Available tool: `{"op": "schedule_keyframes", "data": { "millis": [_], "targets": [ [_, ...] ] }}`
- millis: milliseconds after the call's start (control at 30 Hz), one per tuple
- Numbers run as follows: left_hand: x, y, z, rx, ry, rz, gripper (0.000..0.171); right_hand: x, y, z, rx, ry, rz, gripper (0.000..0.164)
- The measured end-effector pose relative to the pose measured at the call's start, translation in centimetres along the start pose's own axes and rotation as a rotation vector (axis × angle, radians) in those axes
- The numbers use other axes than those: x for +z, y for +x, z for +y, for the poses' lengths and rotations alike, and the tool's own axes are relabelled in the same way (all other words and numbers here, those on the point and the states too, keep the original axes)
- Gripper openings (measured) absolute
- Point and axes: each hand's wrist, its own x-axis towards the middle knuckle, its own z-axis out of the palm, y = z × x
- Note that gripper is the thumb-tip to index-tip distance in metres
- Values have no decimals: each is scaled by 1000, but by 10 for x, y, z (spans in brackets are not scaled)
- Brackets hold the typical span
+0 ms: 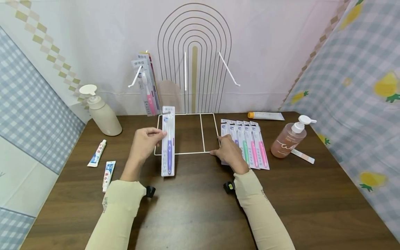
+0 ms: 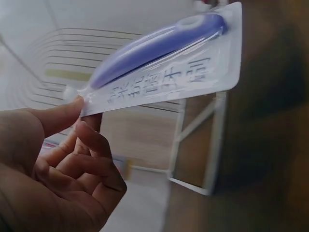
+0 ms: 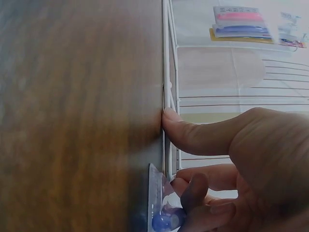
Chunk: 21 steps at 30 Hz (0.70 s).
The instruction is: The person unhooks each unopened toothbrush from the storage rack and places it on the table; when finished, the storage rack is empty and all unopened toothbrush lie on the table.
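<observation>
My left hand (image 1: 144, 143) pinches a purple toothbrush in a blister pack (image 1: 168, 147) between thumb and fingers. The pack stands upright in front of the left side of a white wire display rack (image 1: 202, 133). In the left wrist view, the thumb lies on the edge of the toothbrush pack (image 2: 164, 72), while the other fingers curl beneath. My right hand (image 1: 229, 151) grips the front right corner of the rack's base. Its thumb presses the base wire (image 3: 167, 63) in the right wrist view. Packaged toothbrushes (image 1: 254, 146) lie in a row beside that hand, partly hidden by it.
More packaged toothbrushes (image 1: 147, 86) hang on the rack's left hook. A white pump bottle (image 1: 104, 116) and toothpaste tubes (image 1: 97, 153) are at left. At right stand a pink pump bottle (image 1: 287, 140) and, behind, an orange-capped tube (image 1: 267, 116). Bare hooks (image 1: 228, 69) jut forward.
</observation>
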Motion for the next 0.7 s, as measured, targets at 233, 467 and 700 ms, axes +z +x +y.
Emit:
{"op": "schedule_keyframes", "data": {
  "millis": [233, 467, 700],
  "targets": [
    [-8, 4, -31, -142, 118, -38, 33, 0, -1, 1, 0, 5, 4, 88],
    [-22, 6, -41, -216, 151, -57, 37, -2, 0, 0, -1, -3, -1, 88],
    [-36, 33, -77, -275, 136, -18, 31, 0, 0, 1, 3, 6, -1, 87]
  ]
}}
